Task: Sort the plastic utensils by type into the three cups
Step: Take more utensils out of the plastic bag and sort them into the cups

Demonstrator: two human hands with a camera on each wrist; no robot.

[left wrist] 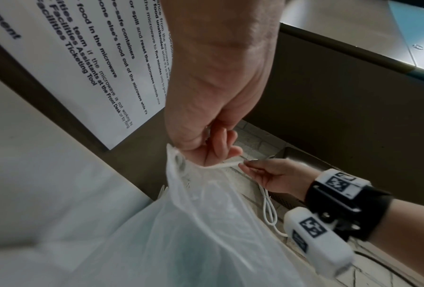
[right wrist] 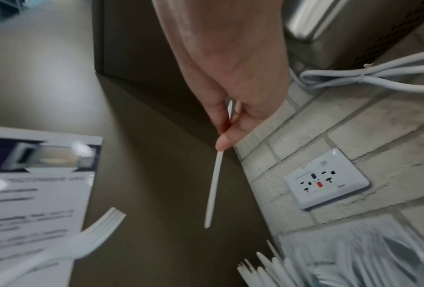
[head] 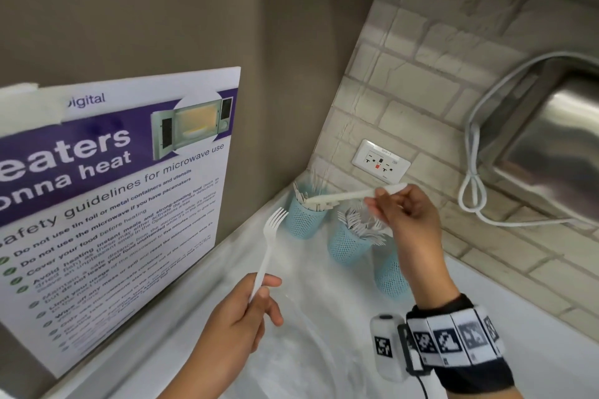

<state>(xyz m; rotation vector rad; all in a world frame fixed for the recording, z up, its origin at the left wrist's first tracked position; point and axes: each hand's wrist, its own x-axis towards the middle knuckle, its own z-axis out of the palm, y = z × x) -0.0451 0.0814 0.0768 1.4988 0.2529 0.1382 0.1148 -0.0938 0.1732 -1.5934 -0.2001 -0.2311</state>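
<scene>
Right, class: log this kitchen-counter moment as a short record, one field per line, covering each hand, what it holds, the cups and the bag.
left hand: left hand grips a white fork by its handle, tines up
right hand: right hand pinches a white knife, tip over the far cup
cups: three blue mesh cups; middle cup holds utensils, near cup partly hidden
bag: clear plastic bag below the left hand

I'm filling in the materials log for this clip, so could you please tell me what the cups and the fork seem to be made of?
The cups look like pale blue mesh, plastic or coated metal; their perforated walls show a fine grid, and the finish reads matte. The fork held by the left hand looks like white plastic, thin, smooth and slightly translucent, consistent with disposable cutlery.
</scene>
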